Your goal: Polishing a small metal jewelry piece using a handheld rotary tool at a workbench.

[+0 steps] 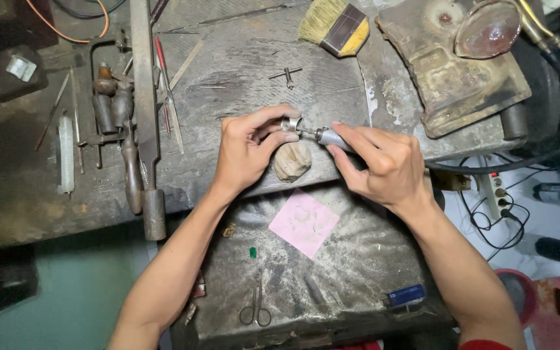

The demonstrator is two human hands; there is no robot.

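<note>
Two grips closed — left hand pinches a metal ring, right hand a ribbed (grey) rotary handpiece.

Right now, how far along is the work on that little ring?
Under way. The left hand pinches the metal ring above the wooden peg, and the right hand holds the rotary tool, tip at the ring. How much is done cannot be told. The scissors lie untouched.
</note>
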